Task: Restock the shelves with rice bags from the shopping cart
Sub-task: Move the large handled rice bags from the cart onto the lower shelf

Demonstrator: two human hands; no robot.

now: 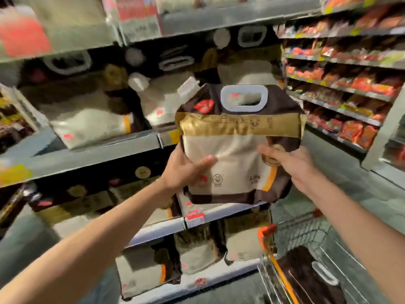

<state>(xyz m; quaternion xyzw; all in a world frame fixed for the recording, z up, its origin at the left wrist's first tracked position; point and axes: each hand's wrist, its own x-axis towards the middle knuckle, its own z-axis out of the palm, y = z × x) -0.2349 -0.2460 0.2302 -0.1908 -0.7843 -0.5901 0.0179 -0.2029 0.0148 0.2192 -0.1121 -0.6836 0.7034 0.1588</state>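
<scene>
Both hands, left hand (186, 170) and right hand (293, 165), grasp one rice bag (238, 145) upright before the stocked shelves (92, 154); at least one more waits in the shopping cart (306, 235)

red snack packets (350, 82) on far racks, yellow price tag (174, 136), grey floor (341, 163)

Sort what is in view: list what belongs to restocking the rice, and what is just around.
Part of the job:
- rice bag, held by left hand and right hand
- shopping cart with another bag
- rice shelf

Just around:
- red snack packets on the neighbouring shelves
</scene>
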